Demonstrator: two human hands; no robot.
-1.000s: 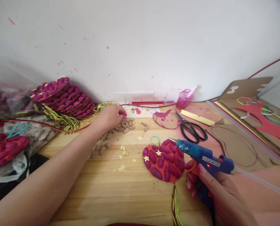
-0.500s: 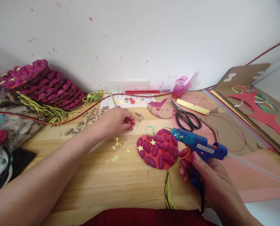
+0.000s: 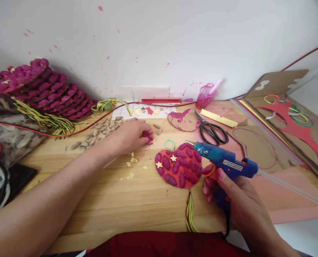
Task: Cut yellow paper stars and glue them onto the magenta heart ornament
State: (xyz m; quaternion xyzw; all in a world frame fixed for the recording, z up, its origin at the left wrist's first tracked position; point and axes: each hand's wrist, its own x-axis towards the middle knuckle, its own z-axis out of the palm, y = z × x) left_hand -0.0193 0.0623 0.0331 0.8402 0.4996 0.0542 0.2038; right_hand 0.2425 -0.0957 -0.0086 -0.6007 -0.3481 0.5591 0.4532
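My left hand (image 3: 139, 134) is over the table left of the heart, its fingers pinched together at a small yellow piece (image 3: 152, 142), mostly hidden by the fingertips. Wrapped round the handle of a blue glue gun (image 3: 219, 157) is my right hand (image 3: 236, 196). The metal nozzle points left, just above the upper right edge of a red heart (image 3: 178, 166) covered with purple-painted peanuts. Two pale yellow stars (image 3: 173, 157) lie on the heart's left part. A green loop (image 3: 170, 144) shows at its top and a yellow-green tassel (image 3: 191, 212) hangs from its bottom.
Peanuts (image 3: 94, 135) and yellow scraps (image 3: 130, 176) lie on the table (image 3: 107, 203). Black scissors (image 3: 213, 132), a cardboard heart (image 3: 182, 120) and a pink-stained cup (image 3: 205, 96) are behind. Stacked purple hearts (image 3: 49, 89) stand far left; a red cable (image 3: 100, 121) crosses the back.
My left fingertips have closed at the small yellow piece that lay beside them on the table. The view has shifted slightly. The glue gun stays over the heart's upper right.
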